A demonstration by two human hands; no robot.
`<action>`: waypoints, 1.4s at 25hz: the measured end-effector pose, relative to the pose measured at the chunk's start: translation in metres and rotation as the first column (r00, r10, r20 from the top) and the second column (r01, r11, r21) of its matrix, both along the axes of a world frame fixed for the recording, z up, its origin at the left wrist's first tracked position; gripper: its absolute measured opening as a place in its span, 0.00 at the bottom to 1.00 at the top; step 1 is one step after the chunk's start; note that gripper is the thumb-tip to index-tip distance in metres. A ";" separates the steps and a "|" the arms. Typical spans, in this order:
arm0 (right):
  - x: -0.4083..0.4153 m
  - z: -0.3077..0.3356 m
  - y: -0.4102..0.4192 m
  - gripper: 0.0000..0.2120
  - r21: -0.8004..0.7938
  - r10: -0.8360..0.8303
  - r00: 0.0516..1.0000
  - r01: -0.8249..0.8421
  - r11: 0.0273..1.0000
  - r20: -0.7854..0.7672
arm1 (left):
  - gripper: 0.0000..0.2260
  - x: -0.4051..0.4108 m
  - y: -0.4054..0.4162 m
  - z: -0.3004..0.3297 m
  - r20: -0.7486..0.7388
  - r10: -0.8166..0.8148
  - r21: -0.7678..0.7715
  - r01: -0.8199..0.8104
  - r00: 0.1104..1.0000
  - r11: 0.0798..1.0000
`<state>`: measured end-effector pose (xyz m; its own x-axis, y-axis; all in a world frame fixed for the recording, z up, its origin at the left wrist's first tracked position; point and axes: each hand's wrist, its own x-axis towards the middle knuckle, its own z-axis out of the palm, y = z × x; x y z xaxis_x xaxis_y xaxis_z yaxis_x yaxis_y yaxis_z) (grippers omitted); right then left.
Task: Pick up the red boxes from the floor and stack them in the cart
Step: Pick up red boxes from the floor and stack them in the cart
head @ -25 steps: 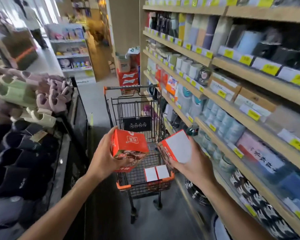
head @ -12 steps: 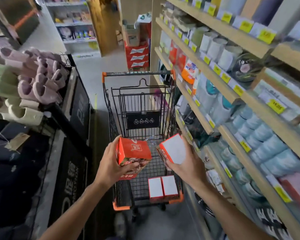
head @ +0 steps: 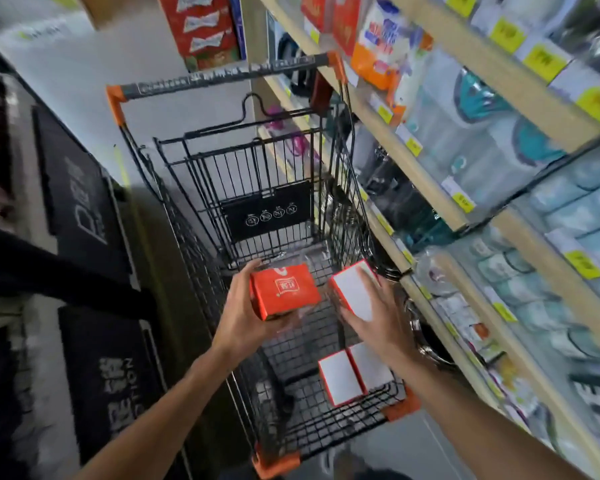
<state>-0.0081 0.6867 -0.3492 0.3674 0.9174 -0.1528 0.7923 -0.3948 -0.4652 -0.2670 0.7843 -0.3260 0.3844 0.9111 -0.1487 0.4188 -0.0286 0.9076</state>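
Observation:
My left hand (head: 243, 317) grips a red box (head: 284, 291) with white lettering, held over the black wire cart (head: 194, 237). My right hand (head: 381, 323) grips a second red box (head: 352, 294), its white face turned up, just to the right of the first. Both boxes hang above the middle of the cart's basket. Two more red boxes (head: 355, 372) with white tops lie side by side on the basket floor near the front right corner.
Wooden shelves (head: 440, 188) with goods and yellow price tags run close along the cart's right side. A dark display stand (head: 84, 209) lines the left. Stacked red cartons (head: 201, 26) stand on the floor beyond the cart's orange-cornered handle (head: 222, 76).
The view has tilted down and closed in on the cart. Both hands have carried their boxes lower, over the basket, still gripping them.

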 end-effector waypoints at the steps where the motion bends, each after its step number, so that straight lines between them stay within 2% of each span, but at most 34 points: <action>1: 0.000 -0.017 0.004 0.41 -0.019 0.007 1.000 -0.008 1.000 -0.012 | 0.53 0.001 0.007 -0.013 0.002 -0.007 -0.012 0.007 1.000 1.000; 6: 0.011 -0.097 0.015 0.47 -0.090 0.038 0.999 -0.036 0.995 0.021 | 0.50 0.007 0.013 -0.064 -0.006 0.041 -0.055 -0.041 0.999 0.998; 9: 0.012 -0.138 0.004 0.40 -0.175 0.089 0.995 -0.082 0.981 0.037 | 0.50 0.012 0.010 -0.086 -0.039 0.046 -0.072 -0.049 0.998 0.996; 15: 0.003 -0.166 -0.020 0.36 -0.435 0.084 0.988 -0.018 0.900 0.131 | 0.52 0.021 0.002 -0.107 -0.057 0.022 -0.139 -0.029 0.998 0.990; 19: -0.003 -0.180 -0.025 0.34 -0.482 0.105 0.978 -0.004 0.876 0.181 | 0.51 0.023 0.002 -0.113 -0.062 0.022 -0.165 -0.032 0.998 0.986; 22: -0.003 -0.176 -0.024 0.37 -0.533 0.089 0.990 -0.016 0.846 0.111 | 0.48 0.026 -0.001 -0.112 -0.154 0.048 -0.150 -0.071 0.987 0.986; 25: 0.000 -0.158 -0.024 0.40 -0.465 0.037 0.998 -0.014 0.885 0.042 | 0.49 0.037 -0.002 -0.118 -0.374 0.055 -0.087 -0.094 0.926 0.992; 27: 0.004 -0.143 -0.028 0.39 -0.341 0.023 1.000 -0.020 0.940 0.005 | 0.49 0.048 -0.001 -0.132 -0.454 0.069 -0.167 -0.162 0.888 0.973; 30: 0.013 -0.122 -0.037 0.37 -0.151 0.044 0.999 -0.046 0.988 -0.015 | 0.49 0.070 -0.006 -0.158 -0.501 0.009 -0.331 -0.202 0.865 0.922; 32: 0.018 -0.110 -0.039 0.36 -0.102 0.021 0.998 -0.027 0.994 -0.054 | 0.49 0.084 -0.016 -0.175 -0.549 -0.043 -0.380 -0.204 0.835 0.902; 35: 0.022 -0.102 -0.044 0.35 -0.061 0.009 0.996 -0.014 0.998 -0.094 | 0.44 0.103 -0.036 -0.196 -0.560 -0.002 -0.433 -0.290 0.829 0.854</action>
<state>0.0134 0.6431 -0.4513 0.3383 0.9094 -0.2419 0.7511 -0.4158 -0.5127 -0.1637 0.7488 -0.5216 -0.0165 0.6997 -0.7143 0.7899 0.4471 0.4197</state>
